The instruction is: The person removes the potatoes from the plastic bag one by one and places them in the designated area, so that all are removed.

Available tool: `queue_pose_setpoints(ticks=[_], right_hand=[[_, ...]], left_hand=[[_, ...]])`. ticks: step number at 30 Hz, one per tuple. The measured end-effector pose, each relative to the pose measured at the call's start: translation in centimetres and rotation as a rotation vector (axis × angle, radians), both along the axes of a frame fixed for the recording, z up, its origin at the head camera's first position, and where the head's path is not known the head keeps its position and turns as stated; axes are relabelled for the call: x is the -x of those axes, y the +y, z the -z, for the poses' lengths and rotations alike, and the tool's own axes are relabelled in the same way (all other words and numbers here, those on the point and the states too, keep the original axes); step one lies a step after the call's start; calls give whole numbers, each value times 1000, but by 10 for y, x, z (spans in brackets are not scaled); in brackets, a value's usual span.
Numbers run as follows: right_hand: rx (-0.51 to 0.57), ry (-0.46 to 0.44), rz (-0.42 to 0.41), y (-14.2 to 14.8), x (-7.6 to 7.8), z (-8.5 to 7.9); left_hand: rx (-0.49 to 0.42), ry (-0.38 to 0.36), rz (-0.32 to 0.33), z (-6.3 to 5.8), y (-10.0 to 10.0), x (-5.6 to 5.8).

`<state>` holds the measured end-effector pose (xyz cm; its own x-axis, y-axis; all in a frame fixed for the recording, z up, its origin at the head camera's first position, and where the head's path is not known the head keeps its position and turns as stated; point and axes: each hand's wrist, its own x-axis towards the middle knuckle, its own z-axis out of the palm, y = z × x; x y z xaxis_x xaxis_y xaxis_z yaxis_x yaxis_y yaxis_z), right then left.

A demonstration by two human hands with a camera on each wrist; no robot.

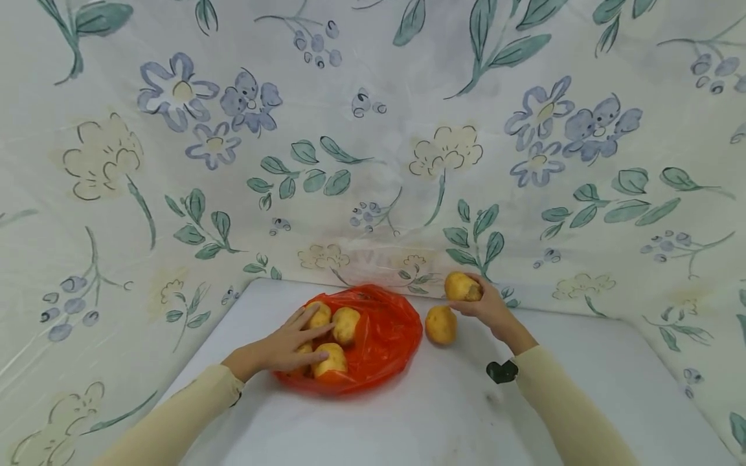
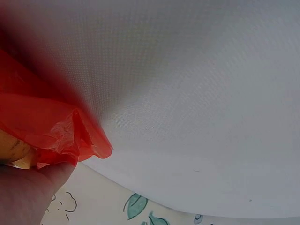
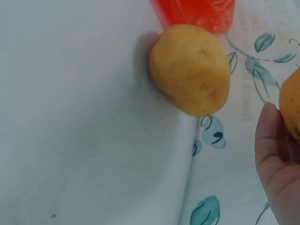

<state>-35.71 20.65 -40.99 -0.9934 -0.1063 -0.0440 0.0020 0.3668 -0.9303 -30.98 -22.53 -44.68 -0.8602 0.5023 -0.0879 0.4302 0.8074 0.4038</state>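
My right hand (image 1: 492, 309) holds a yellow potato (image 1: 459, 287) up near the table's back edge. Just below that one, a second potato (image 1: 441, 325) rests on the table, right of a thin red plastic bag (image 1: 384, 349). Several potatoes (image 1: 346, 325) sit in the bag's open mouth, and my left hand (image 1: 276, 349) reaches over them with spread fingers, touching them. In the left wrist view the thumb lies along the bag's crumpled edge (image 2: 61, 131). The right wrist view shows the held potato (image 3: 291, 105) only in part, cut off by the frame.
The white table (image 1: 431, 414) extends in front of and beside the bag. A floral-patterned sheet (image 1: 384, 194) rises behind the table and along its sides. A dark heart-shaped patch (image 1: 502, 371) shows beside the right cuff.
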Motion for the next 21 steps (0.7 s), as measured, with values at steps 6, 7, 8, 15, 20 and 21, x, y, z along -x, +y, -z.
queue_pose_setpoints(ticks=[6, 7, 8, 15, 20, 21], right_hand=[[8, -57, 36, 9, -2, 4], [7, -63, 43, 10, -3, 5], [8, -66, 50, 12, -4, 6], [75, -65, 44, 25, -8, 15], [86, -64, 38, 32, -8, 19], [78, -66, 40, 33, -9, 20]], left_hand=[[16, 8, 0, 3, -2, 2], [16, 7, -1, 3, -3, 2], [12, 9, 1, 3, -2, 2], [5, -10, -8, 1, -1, 0], [9, -6, -13, 0, 1, 1], [10, -5, -13, 0, 1, 1]])
